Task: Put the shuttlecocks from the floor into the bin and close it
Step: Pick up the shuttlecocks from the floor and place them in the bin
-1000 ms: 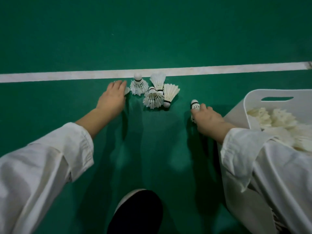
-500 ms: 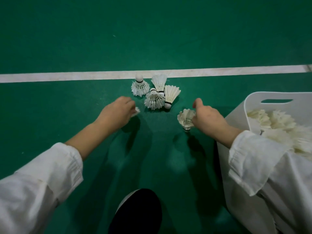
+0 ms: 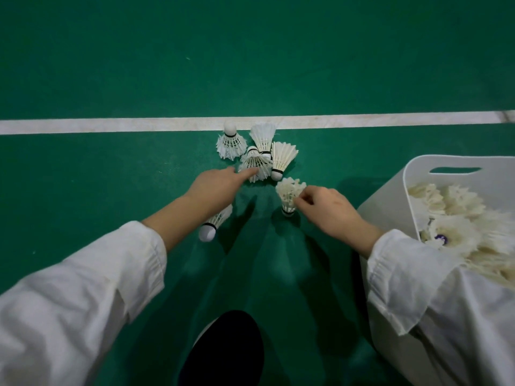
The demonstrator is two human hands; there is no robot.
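Note:
Several white feather shuttlecocks (image 3: 255, 162) lie clustered on the green floor just below the white line, and one (image 3: 230, 143) stands cork-up. My left hand (image 3: 214, 185) reaches to this cluster, its index finger touching the nearest one. Another shuttlecock (image 3: 214, 222) sticks out from under that palm, cork toward me, with the lower fingers curled round its feathers. My right hand (image 3: 326, 210) pinches a shuttlecock (image 3: 288, 195) by its feathers, cork down, close over the floor. The white bin (image 3: 446, 160) at the right stands open and holds several shuttlecocks (image 3: 451, 213).
A white court line (image 3: 111, 125) crosses the green floor behind the cluster. A dark shoe or knee (image 3: 223, 349) shows at the bottom centre. My white sleeves cover part of the bin's near side. No lid is in view.
My left hand picked a shuttlecock off the floor, drew back, then reached forward again to the cluster. My right hand lifted its shuttlecock and turned it feathers-up.

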